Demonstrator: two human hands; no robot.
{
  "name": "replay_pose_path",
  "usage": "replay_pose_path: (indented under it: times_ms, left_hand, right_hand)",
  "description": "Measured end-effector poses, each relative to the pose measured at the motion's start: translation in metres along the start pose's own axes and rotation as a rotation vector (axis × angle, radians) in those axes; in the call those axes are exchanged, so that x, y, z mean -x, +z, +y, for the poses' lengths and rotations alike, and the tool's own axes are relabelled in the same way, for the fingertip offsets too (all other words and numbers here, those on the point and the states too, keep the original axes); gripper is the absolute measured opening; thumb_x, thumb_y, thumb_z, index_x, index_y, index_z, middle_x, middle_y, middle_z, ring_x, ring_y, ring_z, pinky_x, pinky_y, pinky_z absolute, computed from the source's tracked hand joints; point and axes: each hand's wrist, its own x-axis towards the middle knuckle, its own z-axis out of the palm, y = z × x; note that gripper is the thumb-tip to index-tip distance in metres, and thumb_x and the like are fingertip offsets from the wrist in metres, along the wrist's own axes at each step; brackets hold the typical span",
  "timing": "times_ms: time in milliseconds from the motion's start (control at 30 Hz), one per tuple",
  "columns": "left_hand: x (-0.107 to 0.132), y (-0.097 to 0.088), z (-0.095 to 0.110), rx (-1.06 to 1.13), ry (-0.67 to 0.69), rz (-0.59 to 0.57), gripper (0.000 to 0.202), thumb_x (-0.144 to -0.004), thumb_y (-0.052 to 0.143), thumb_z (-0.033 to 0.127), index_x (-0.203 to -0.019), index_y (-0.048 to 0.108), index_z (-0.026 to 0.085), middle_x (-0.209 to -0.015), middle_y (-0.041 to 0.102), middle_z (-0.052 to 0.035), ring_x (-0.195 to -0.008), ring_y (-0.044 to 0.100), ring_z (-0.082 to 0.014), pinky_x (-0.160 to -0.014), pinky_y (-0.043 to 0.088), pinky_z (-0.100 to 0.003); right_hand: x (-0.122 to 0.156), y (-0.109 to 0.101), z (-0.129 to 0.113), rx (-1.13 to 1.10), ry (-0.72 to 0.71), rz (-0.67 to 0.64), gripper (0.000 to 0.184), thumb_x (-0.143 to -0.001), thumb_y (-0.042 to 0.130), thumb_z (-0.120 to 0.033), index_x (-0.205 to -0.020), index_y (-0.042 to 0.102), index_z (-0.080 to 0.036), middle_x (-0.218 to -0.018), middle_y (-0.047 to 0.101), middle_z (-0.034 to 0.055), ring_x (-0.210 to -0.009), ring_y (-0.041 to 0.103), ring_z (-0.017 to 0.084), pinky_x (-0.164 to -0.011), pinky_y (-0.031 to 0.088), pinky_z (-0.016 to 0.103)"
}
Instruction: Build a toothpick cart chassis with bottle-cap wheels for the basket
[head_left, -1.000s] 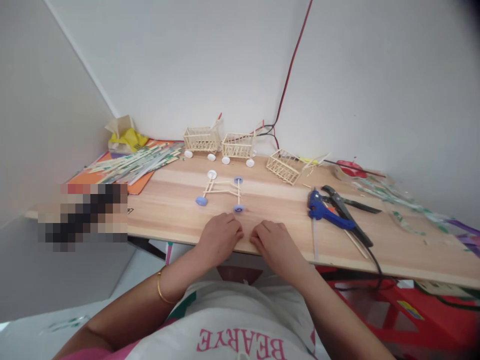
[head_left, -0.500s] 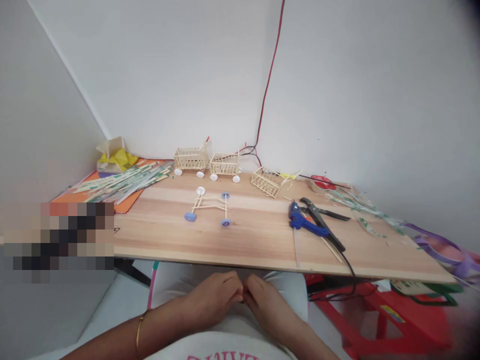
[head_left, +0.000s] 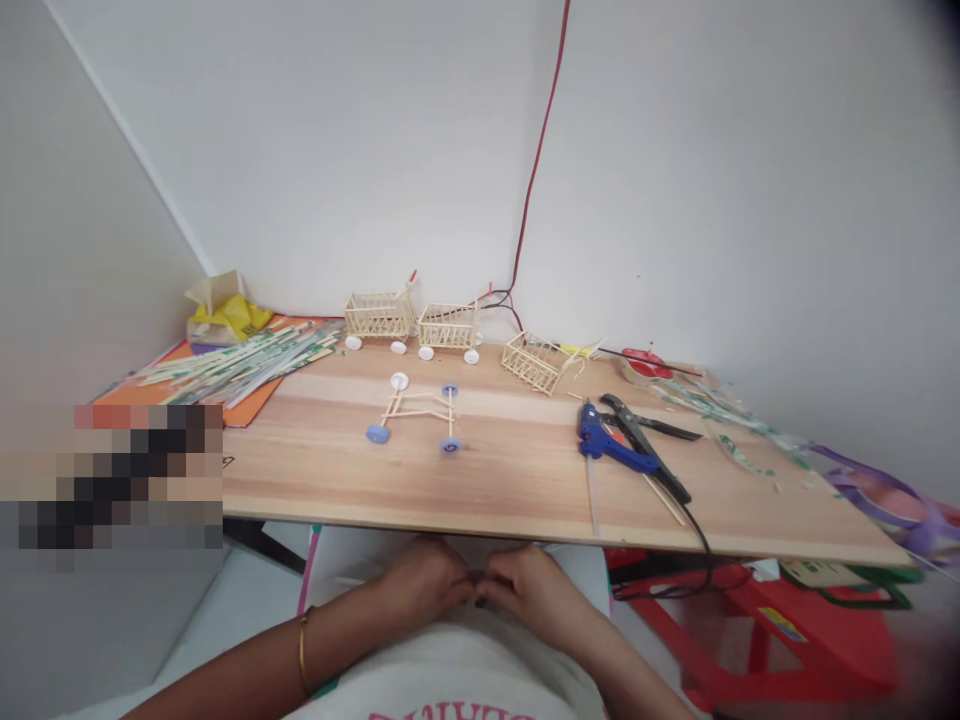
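Hands meet below the counter's (head_left: 525,520) near edge, over the lap — left hand (head_left: 424,580) and right hand (head_left: 521,585) with fingertips touching. Both are curled, yet I cannot tell whether either grip holds anything. Nearest on the counter lies a stick frame (head_left: 416,410) with blue and white wheels, well apart from the hands. Behind it stand two stick carts (head_left: 409,322); to the right lie a glue gun (head_left: 611,445) and pliers (head_left: 645,440).

Single head cam, no second view. Looks forward and slightly down across the wooden surface (head_left: 525,480) toward the wall corner; near edge close, both hands low in frame.
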Motion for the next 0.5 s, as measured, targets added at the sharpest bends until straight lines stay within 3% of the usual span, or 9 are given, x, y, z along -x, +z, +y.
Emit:
replay_pose_path:
  times_ms: [67, 133, 233, 333, 400, 500]
  left_hand:
    - [0.005, -0.002, 0.008, -0.182, 0.035, -0.06, 0.044, -0.086, 0.053, 0.048, -0.055, 0.062, 0.018, -0.048, 0.054, -0.0004, -0.048, 0.047, -0.0133, -0.051, 0.03, -0.024]
    - [0.009, -0.006, 0.02, -0.29, 0.085, -0.103, 0.048, -0.09, 0.046, 0.048, -0.058, 0.062, 0.017, -0.051, 0.054, -0.0005, -0.047, 0.045, -0.0122, -0.048, 0.026, -0.024]
    - [0.009, -0.014, 0.044, -0.33, 0.233, -0.136, 0.039, -0.093, 0.045, 0.043, -0.069, 0.061, 0.017, -0.069, 0.063, -0.0023, -0.062, 0.055, -0.0142, -0.054, 0.033, -0.022]
    - [0.005, -0.02, 0.064, -0.409, 0.242, -0.102, 0.015, -0.086, 0.058, 0.032, -0.085, 0.058, 0.017, -0.082, 0.065, -0.0025, -0.072, 0.059, -0.016, -0.059, 0.039, -0.023]
    - [0.0, -0.02, 0.07, -0.497, 0.32, -0.144, 0.013, -0.085, 0.055, 0.02, -0.097, 0.057, 0.018, -0.093, 0.065, -0.0025, -0.078, 0.06, -0.016, -0.064, 0.042, -0.024]
    - [-0.01, -0.022, 0.072, -0.661, 0.506, -0.178, 0.013, -0.09, 0.05, 0.022, -0.085, 0.061, 0.019, -0.079, 0.066, -0.002, -0.072, 0.061, -0.0168, -0.058, 0.041, -0.025]
  right_hand:
    - [0.008, -0.016, -0.008, -0.101, -0.065, -0.031, 0.028, -0.084, 0.061, -0.037, -0.065, 0.066, -0.016, -0.059, 0.063, -0.0017, -0.055, 0.053, 0.011, -0.048, 0.027, 0.022]
    - [0.012, -0.038, -0.017, -0.176, -0.153, -0.035, 0.028, -0.084, 0.061, -0.038, -0.066, 0.066, -0.016, -0.06, 0.061, -0.0028, -0.056, 0.051, 0.01, -0.051, 0.03, 0.021]
    - [0.005, -0.075, -0.033, -0.269, -0.27, 0.026, 0.02, -0.087, 0.057, -0.032, -0.077, 0.067, -0.018, -0.069, 0.064, -0.0014, -0.063, 0.054, 0.01, -0.06, 0.038, 0.02]
    - [-0.018, -0.108, -0.045, -0.284, -0.359, 0.226, 0.014, -0.087, 0.056, -0.029, -0.085, 0.065, -0.018, -0.078, 0.065, 0.0015, -0.068, 0.055, 0.012, -0.062, 0.04, 0.021]
    - [-0.043, -0.124, -0.05, -0.278, -0.395, 0.371, 0.017, -0.088, 0.055, -0.031, -0.082, 0.064, -0.018, -0.072, 0.062, 0.0009, -0.063, 0.052, 0.011, -0.06, 0.039, 0.022]
    - [-0.088, -0.138, -0.053, -0.328, -0.43, 0.633, 0.019, -0.088, 0.055, -0.034, -0.078, 0.06, -0.018, -0.064, 0.054, -0.0018, -0.056, 0.048, 0.01, -0.057, 0.038, 0.022]
